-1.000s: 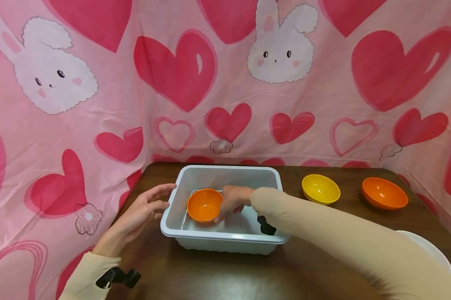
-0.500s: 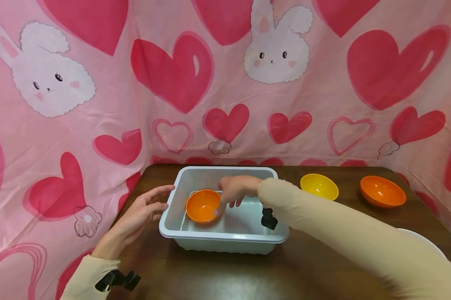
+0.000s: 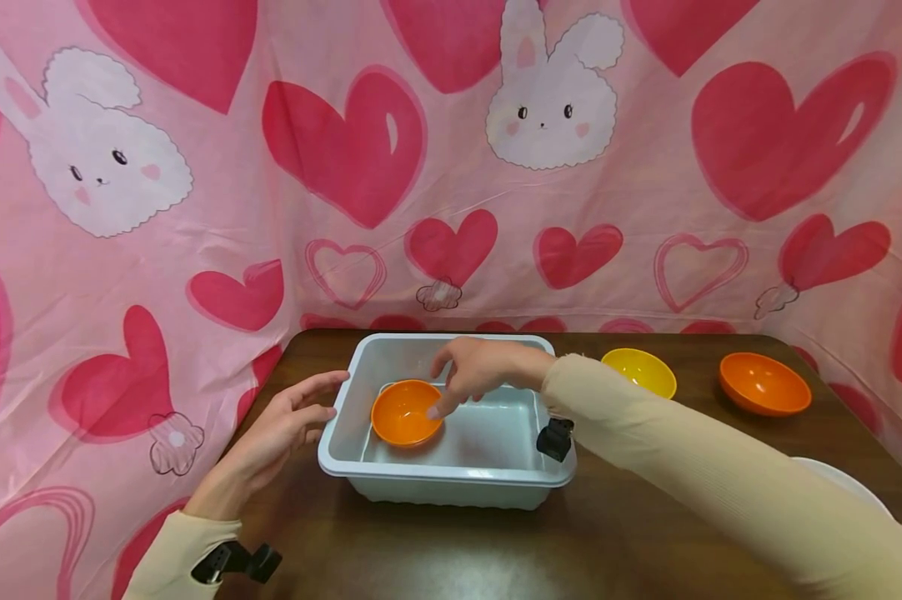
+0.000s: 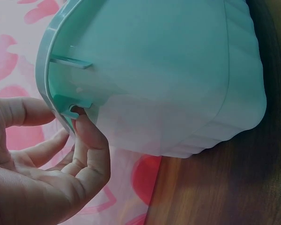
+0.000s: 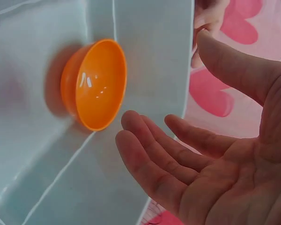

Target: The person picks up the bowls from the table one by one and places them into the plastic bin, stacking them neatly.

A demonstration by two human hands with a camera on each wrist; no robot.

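Pink cloth [image 3: 196, 208] printed with hearts and rabbits hangs behind and to the left of the brown table [image 3: 451, 550]. Farthest left, my left hand [image 3: 282, 421] rests against the left end of the pale tub [image 3: 451, 483]; its fingers are loosely spread, and the wrist view shows my fingertips [image 4: 84, 129] touching the underside of the tub's rim without closing round it. Inside the tub, toward its left end, an orange bowl [image 3: 406, 412] sits upright on the floor. The tub's near wall stands between me and the bowl's base. My right hand [image 3: 481, 371] hovers over the tub just right of that bowl, fingers relaxed and slightly parted, holding nothing; my fingers [image 5: 150, 150] are close beside the bowl's rim, and I cannot tell whether one brushes it. To the right of the tub, well apart from both hands, a yellow bowl [image 3: 638, 372] and a second orange bowl [image 3: 764, 383] sit on the table. A white plate [image 3: 849, 482] edge shows at the far right, partly hidden by my sleeve [image 3: 721, 483].
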